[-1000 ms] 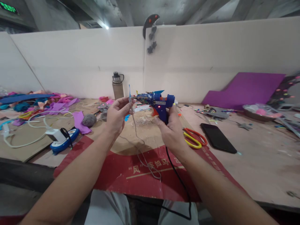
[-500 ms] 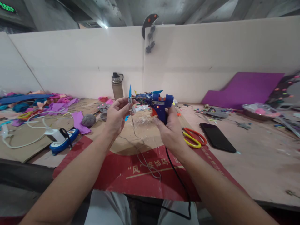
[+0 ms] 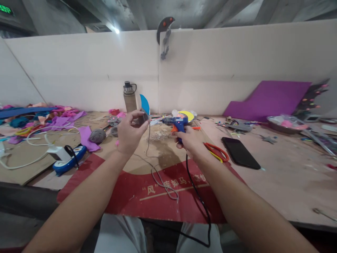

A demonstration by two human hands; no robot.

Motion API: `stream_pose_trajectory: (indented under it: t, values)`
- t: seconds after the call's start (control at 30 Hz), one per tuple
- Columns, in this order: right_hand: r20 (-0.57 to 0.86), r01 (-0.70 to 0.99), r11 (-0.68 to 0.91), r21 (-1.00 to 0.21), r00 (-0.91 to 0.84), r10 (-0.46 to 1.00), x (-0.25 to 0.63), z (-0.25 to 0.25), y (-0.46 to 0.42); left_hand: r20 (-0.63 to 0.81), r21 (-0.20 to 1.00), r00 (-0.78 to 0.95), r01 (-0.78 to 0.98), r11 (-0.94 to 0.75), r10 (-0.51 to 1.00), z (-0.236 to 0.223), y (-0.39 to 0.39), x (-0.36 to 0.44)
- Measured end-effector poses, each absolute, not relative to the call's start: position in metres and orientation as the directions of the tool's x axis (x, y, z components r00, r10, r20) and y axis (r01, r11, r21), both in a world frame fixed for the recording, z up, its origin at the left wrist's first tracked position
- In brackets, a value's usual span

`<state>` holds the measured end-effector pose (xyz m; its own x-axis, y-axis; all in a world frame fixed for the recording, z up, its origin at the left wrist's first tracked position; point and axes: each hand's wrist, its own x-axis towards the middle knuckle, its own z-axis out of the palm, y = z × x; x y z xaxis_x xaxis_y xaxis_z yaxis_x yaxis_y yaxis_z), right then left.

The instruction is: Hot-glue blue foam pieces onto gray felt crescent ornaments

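Between the fingertips of my left hand (image 3: 133, 131) is a small craft piece with a curved blue part (image 3: 144, 104) standing up and a grey part below it. From it a thin grey cord (image 3: 149, 138) hangs down and loops on the red board. My right hand (image 3: 188, 140) is wrapped round the handle of a blue hot glue gun (image 3: 180, 121), whose nozzle points left. A black power cable (image 3: 196, 188) runs down from the gun. The gun's tip is apart from the craft piece.
Scissors (image 3: 219, 153) and a black phone (image 3: 240, 153) lie right of my right hand. A yellow disc (image 3: 187, 115) is behind the gun. At left are a blue power strip (image 3: 70, 161), grey yarn (image 3: 97, 136) and felt scraps (image 3: 65, 123). A bottle (image 3: 130, 98) stands behind.
The glue gun has moved down and away from the craft piece, its nozzle now apart from it. My left hand has turned the piece so the blue part shows broader.
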<state>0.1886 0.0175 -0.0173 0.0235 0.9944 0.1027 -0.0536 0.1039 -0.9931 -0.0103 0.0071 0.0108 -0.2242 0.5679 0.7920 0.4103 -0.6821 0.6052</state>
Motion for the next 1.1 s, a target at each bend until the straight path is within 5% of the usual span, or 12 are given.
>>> stream_pose_trajectory:
  t: [0.13,0.27,0.33,0.43,0.57,0.8,1.1]
  values:
    - [0.076,0.327,0.084,-0.941,-0.037,0.996,0.203,-0.038,0.037,0.893,0.408,-0.112,0.612,-0.677,0.437,0.011,0.002,-0.010]
    - [0.446,0.652,0.285,-0.703,0.091,0.890,0.201,-0.030,0.028,0.917,0.333,-0.076,0.689,-0.644,0.393,0.015,-0.002,-0.010]
    - [0.512,0.558,0.402,-0.725,0.047,0.858,0.187,-0.018,0.017,0.921,0.300,-0.052,0.726,-0.619,0.386,0.016,-0.003,-0.009]
    - [0.470,0.162,0.473,-0.866,-0.057,0.881,0.156,-0.004,0.007,0.918,0.244,0.013,0.769,-0.591,0.396,0.016,-0.004,-0.008]
    - [0.430,-0.121,0.415,-0.902,-0.145,0.891,0.131,-0.001,0.012,0.910,0.201,0.079,0.774,-0.600,0.407,0.015,-0.004,-0.008]
    - [0.370,-0.185,0.343,-0.921,-0.136,0.919,0.138,0.003,0.008,0.881,0.299,0.042,0.723,-0.623,0.471,0.013,-0.005,-0.001]
    - [0.458,-0.113,0.455,-0.883,0.001,0.889,0.141,0.007,0.003,0.862,0.352,0.005,0.712,-0.607,0.507,0.011,-0.005,0.001]
